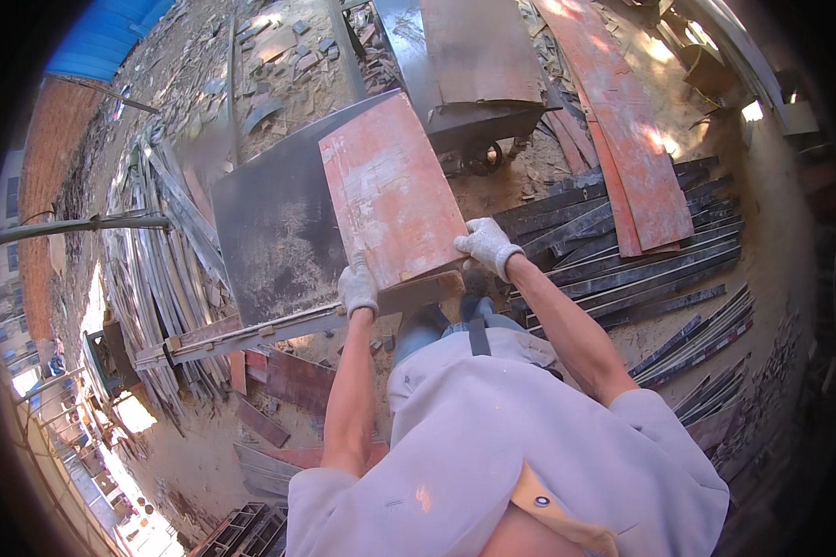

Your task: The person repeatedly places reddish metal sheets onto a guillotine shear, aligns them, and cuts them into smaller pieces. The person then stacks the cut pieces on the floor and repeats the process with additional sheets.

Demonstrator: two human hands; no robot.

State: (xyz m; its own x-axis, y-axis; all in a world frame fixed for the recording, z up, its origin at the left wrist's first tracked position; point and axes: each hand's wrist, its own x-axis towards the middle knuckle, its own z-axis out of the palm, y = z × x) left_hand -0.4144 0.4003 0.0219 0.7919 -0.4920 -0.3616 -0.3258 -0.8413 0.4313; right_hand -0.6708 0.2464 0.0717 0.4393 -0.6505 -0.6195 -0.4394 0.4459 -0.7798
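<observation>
A worn reddish board [395, 190] with pale scuffs is tilted in front of me, held at its near corners. On its left near corner my gloved left hand [358, 286] is closed, the thumb lying on top. My gloved right hand [488, 245] grips the right near corner, fingers wrapped at the edge. Beneath and to the left of the board is a larger dark panel [274, 218], its surface streaked with grey. Along the panel's near side runs a long narrow bar [241, 336] with small wooden blocks on it.
Another brownish board [483, 56] rests on a dark wheeled stand [492, 121] ahead. Long red planks [627, 139] lie over stacked dark strips [650, 255] at right. Bundled pale metal lengths [153, 241] lie at left. Broken scraps [288, 56] litter the far ground.
</observation>
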